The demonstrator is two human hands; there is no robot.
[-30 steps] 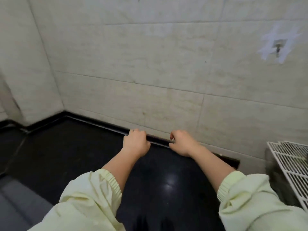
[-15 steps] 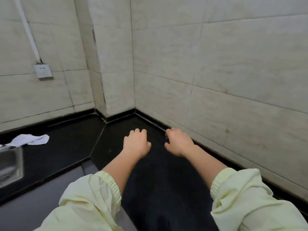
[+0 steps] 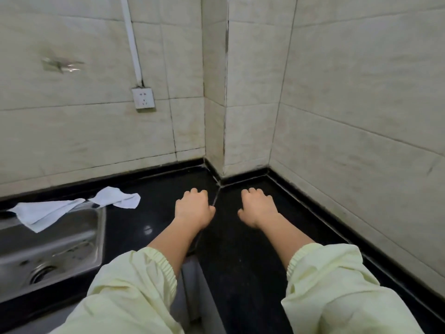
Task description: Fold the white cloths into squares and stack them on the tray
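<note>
Two white cloths lie unfolded at the left. One cloth [image 3: 43, 212] hangs over the back rim of the steel sink [image 3: 102, 235]. The other cloth [image 3: 118, 198] is crumpled on the black counter [image 3: 240, 237] just right of it. My left hand [image 3: 193, 208] and my right hand [image 3: 258, 207] are stretched out over the counter near the wall corner, fingers loosely curled, holding nothing. Both hands are well to the right of the cloths. No tray is in view.
Tiled walls meet in a jutting corner [image 3: 224, 141] right behind my hands. A wall socket [image 3: 143, 98] with a white cable duct sits above the cloths. The counter bends around the corner, with a seam between my hands.
My view has swung left from the right-hand wall to the corner, bringing the sink and both cloths into sight. My hands keep the same outstretched pose, holding nothing.
</note>
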